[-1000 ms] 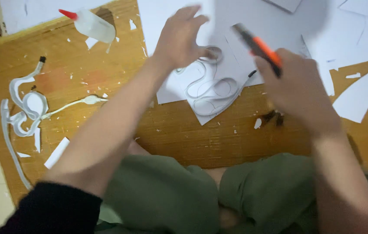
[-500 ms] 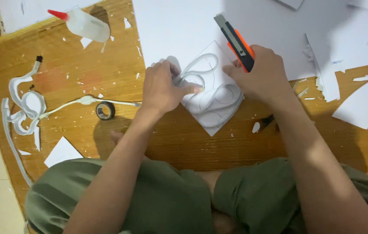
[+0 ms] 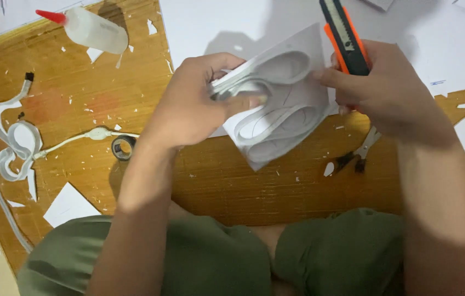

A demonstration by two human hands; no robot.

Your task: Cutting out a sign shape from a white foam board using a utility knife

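Note:
My left hand (image 3: 197,101) grips the left side of a white foam piece (image 3: 284,104) with curved cut lines, lifted off the wooden board. My right hand (image 3: 383,87) pinches the piece's right edge with the thumb and fingers while also holding an orange and black utility knife (image 3: 343,35), whose blade end points away from me. The piece is tilted toward me between both hands.
Small scissors (image 3: 358,156) lie on the wooden board (image 3: 79,109) under my right wrist. A black tape roll (image 3: 123,147), a white cable (image 3: 68,142), curled white foam strips (image 3: 10,142) and a glue bottle (image 3: 92,30) lie left. Large white sheets (image 3: 232,22) cover the far side.
The foam piece lay flat on the board before; both hands have now lifted it up toward me. The knife stayed in my right hand.

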